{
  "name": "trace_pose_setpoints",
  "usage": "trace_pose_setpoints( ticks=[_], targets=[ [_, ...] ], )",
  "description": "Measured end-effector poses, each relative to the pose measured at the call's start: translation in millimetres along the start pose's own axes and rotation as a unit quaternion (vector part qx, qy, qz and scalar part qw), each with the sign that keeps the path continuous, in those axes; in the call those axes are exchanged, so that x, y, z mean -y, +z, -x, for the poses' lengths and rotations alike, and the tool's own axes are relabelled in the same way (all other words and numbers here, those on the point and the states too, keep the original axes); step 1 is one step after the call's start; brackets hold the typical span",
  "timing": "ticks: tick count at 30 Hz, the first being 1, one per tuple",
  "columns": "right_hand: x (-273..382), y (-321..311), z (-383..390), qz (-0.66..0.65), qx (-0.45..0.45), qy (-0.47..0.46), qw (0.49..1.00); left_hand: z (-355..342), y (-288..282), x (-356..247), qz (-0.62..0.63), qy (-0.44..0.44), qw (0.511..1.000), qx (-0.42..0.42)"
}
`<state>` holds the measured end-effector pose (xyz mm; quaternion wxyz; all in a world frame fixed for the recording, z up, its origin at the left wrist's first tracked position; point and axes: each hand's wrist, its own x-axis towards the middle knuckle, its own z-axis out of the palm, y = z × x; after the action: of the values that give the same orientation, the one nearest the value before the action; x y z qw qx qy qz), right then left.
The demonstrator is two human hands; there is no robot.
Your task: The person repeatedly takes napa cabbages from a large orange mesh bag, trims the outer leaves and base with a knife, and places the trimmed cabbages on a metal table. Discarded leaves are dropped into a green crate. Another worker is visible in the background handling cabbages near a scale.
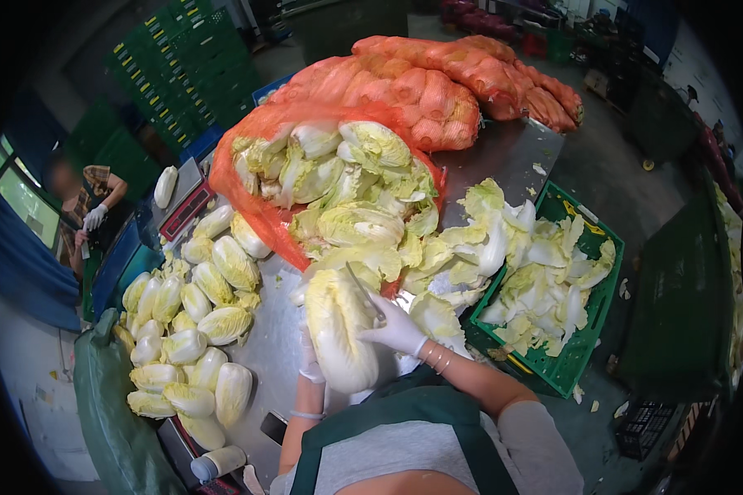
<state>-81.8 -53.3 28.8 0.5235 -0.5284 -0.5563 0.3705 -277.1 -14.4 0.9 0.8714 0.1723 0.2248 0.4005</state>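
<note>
A pale napa cabbage [338, 334] stands roughly upright in front of my body. My left hand [310, 360], in a white glove, is closed against its left side, with most of the fingers hidden behind the cabbage. On the other side, my gloved right hand [395, 327] grips a knife [360, 285] and rests against the cabbage. The thin blade points up and left, while its handle is hidden in my fingers. Just beyond, an open orange mesh sack [256, 206] spills cabbages [363, 224] and loose leaves onto the metal table [276, 363].
Several trimmed cabbages [210, 280] lie in a pile at the left, near a scale [188, 198]. A green crate [590, 346] at the right holds torn leaves [545, 289]. Full orange sacks [404, 95] lie at the back. A bottle [219, 464] lies near left. Another person [99, 198] stands far left.
</note>
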Motion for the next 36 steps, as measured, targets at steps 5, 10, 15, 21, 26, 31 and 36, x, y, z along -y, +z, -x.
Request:
trace_pose_setpoints(
  ticks=[5, 10, 15, 21, 26, 31, 36],
  targets=[
    [20, -41, -41, -0.271, -0.063, 0.18, 0.943, 5, -17, -4, -0.13, -0.111, 0.985, -0.019],
    [16, -143, -34, -0.466, -0.272, 0.097, 0.836, 3, -8, -6, -0.069, -0.052, 0.996, -0.022],
    [-17, -114, 14, -0.379, -0.143, 0.231, 0.885, -14, 15, 11, -0.086, 0.041, 0.994, 0.05],
    [31, -47, 18, -0.117, 0.059, 0.16, 0.978, -7, 29, 8, 0.155, 0.037, 0.986, 0.054],
    [55, -27, 9, 0.08, -0.003, -0.033, 0.996, 22, 86, 3, -0.137, 0.138, 0.98, -0.05],
    [33, -12, 10, -0.018, -0.012, -0.008, 1.0, 23, 63, 3, -0.272, 0.193, 0.943, -0.002],
    [24, -9, 11, 0.01, 0.01, 0.052, 0.999, 17, 70, 4, -0.307, 0.181, 0.934, -0.016]
  ],
)
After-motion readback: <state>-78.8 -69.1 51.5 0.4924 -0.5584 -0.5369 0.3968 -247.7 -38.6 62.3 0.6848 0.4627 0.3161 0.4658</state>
